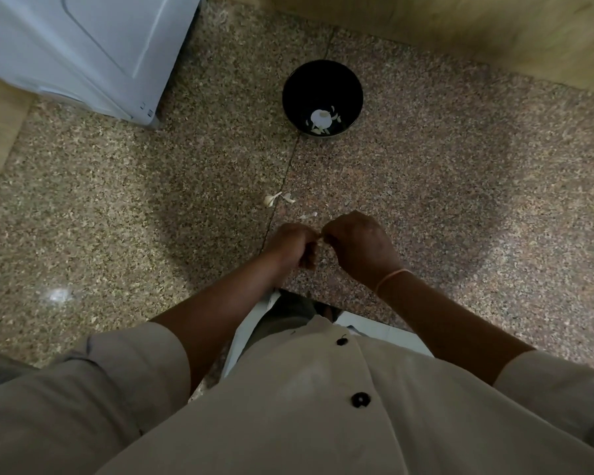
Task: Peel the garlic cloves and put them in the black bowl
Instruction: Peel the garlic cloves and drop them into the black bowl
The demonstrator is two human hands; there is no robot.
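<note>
My left hand (294, 245) and my right hand (359, 246) meet over the granite counter, fingers curled, pinching a small garlic clove (320, 237) between them; most of it is hidden. A loose clove with papery skin (271, 199) lies on the counter just beyond my hands. The black bowl (322, 99) stands farther back, holding pale garlic pieces (321, 118).
A white appliance (83, 53) occupies the back left corner. A wooden wall panel (460, 32) runs along the back right. Skin flakes (307, 216) lie near my hands. The counter's front edge (323, 303) sits close to my body.
</note>
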